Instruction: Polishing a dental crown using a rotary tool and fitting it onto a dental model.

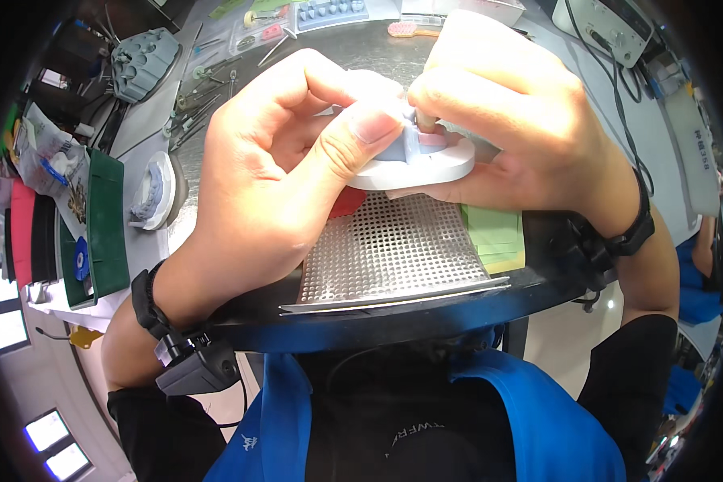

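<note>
A dental model (414, 165) with a white oval base, a blue-grey cast and a pinkish patch is held up over the bench. My left hand (277, 161) grips it from the left, thumb and bent fingers pressed on its top side. From the right, my right hand (518, 116) has its fingers closed at the top of the cast, and its thumb side lies under the base. Strong light and the fingers hide the upper part of the model. Whether a small piece sits between the right fingertips, I cannot make out.
Beneath my hands lies a perforated metal plate (386, 249), with green paper slips (494, 233) beside it. Another dental model (154, 193) stands at left near a green box (108, 225). Hand tools (197, 112), a pink-bristled brush (410, 30) and a corded device (606, 28) lie around.
</note>
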`<state>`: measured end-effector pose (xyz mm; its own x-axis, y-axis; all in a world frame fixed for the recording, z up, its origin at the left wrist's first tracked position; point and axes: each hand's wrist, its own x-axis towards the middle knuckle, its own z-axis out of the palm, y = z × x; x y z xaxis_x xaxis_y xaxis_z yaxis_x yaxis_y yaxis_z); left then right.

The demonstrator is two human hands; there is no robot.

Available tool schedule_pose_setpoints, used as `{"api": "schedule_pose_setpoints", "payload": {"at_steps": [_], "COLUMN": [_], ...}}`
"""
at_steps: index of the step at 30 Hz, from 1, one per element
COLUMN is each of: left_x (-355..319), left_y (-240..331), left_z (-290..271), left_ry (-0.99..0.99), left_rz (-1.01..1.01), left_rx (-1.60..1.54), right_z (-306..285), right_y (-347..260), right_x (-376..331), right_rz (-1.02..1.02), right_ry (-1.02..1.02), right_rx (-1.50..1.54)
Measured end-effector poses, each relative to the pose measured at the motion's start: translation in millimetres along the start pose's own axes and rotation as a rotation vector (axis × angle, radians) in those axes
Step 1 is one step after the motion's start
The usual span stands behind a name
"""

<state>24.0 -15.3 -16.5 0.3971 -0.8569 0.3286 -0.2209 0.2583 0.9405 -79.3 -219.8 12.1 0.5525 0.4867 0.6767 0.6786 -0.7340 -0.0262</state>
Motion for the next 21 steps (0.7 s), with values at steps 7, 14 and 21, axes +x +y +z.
{"api": "schedule_pose_setpoints", "payload": {"at_steps": [7, 14, 21], "left_x": [-3, -8, -8], "left_y": [6, 5, 4], "left_z": [-1, 3, 2], "left_ry": [-0.07, -0.061, -0.074], "left_rz": [-0.052, 0.043, 0.056], "left_rx": [-0.026, 0.045, 0.038], "right_z": [-1, -9, 2], "right_y": [6, 4, 6], "right_x": [-10, -9, -7], "right_rz": [0.058, 0.026, -0.092], "right_ry": [0.01, -0.012, 0.177], "right_rx": [-0.109, -0.134, -0.112]}}
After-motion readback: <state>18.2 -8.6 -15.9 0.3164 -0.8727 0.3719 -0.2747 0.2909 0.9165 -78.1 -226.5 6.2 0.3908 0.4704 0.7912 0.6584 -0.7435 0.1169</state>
